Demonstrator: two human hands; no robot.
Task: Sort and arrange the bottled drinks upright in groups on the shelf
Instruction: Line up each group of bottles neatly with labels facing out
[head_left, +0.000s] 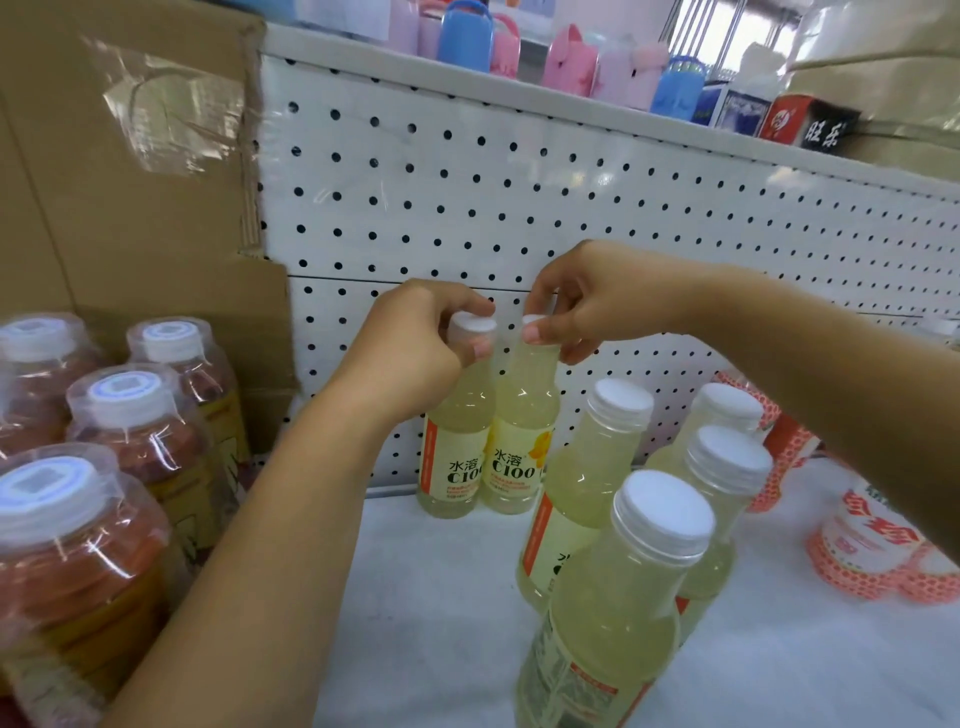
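While my left hand (415, 353) pinches the left bottle (457, 457) at its cap and my right hand (592, 301) the right bottle (519, 431), both upright at the shelf (415, 597) back, they look heavy, slick; necks grip better.

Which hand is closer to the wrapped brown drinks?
Left. The left hand pinches a pale bottle's cap right of the wrapped brown drinks; the right hand pinches the next bottle's cap, farther right.

Six pale-yellow, white-capped bottles (592, 467) upright on shelf (441, 597); two side-by-side at back.
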